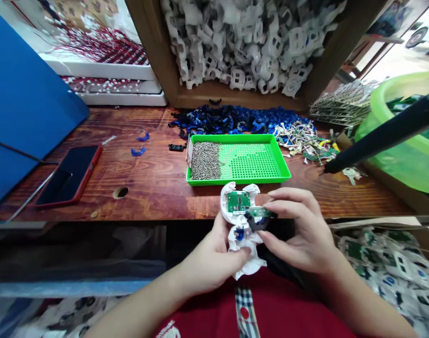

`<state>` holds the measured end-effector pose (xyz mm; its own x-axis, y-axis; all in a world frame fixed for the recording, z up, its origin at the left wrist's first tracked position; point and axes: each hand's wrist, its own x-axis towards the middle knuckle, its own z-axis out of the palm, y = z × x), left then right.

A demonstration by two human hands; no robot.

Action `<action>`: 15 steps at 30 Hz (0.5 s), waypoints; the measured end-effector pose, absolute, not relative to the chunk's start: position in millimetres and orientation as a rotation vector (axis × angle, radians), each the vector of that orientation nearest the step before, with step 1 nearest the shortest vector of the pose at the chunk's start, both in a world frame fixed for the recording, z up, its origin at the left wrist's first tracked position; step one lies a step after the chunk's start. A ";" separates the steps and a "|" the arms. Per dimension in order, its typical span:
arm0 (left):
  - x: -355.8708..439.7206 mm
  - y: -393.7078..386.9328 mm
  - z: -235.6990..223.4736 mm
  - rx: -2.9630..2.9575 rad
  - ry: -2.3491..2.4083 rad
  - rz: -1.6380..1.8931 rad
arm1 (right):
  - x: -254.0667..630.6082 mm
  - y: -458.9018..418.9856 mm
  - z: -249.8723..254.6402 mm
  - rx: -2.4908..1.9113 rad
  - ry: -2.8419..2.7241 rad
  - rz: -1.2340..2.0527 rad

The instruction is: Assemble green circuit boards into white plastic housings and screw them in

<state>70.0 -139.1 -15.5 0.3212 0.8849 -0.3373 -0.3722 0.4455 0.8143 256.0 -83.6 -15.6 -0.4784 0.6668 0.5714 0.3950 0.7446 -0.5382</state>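
Observation:
My left hand [214, 256] is closed around a white plastic housing [251, 263] at the table's front edge, thumb laid across its lower half. In the upper half of the housing sits a green circuit board [237, 202]. A small blue part [239, 234] shows near its middle. My right hand [299, 230] pinches a small black part with a green board [260, 217] between thumb and fingers, against the right side of the housing. Whether that part is seated or only touching, I cannot tell.
Behind the hands is a green tray [285, 176] with small screws [204, 161]. Blue and black parts [232, 119] and wired pieces [295, 136] lie beyond it. A black electric screwdriver [379, 134] hangs at right, near a green basket [383, 155]. A phone [72, 173] lies left.

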 end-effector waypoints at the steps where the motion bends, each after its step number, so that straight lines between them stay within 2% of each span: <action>1: 70.6 -140.0 -15.0 0.693 0.865 0.927 | 256.7 -84.8 -14.7 -0.789 -2.192 0.453; 8: 66.7 -147.1 -26.7 0.693 0.844 1.042 | 258.2 -87.5 -7.1 -0.692 -2.410 0.666; 15: 66.6 -147.0 -28.1 0.761 0.824 1.088 | 250.6 -87.7 -0.4 -0.720 -2.507 0.625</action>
<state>66.6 -147.0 -28.1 0.2435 0.9509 -0.1912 -0.4415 0.2842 0.8511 250.6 -87.7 -0.4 -0.7597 0.5791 0.2958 0.3727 0.7605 -0.5317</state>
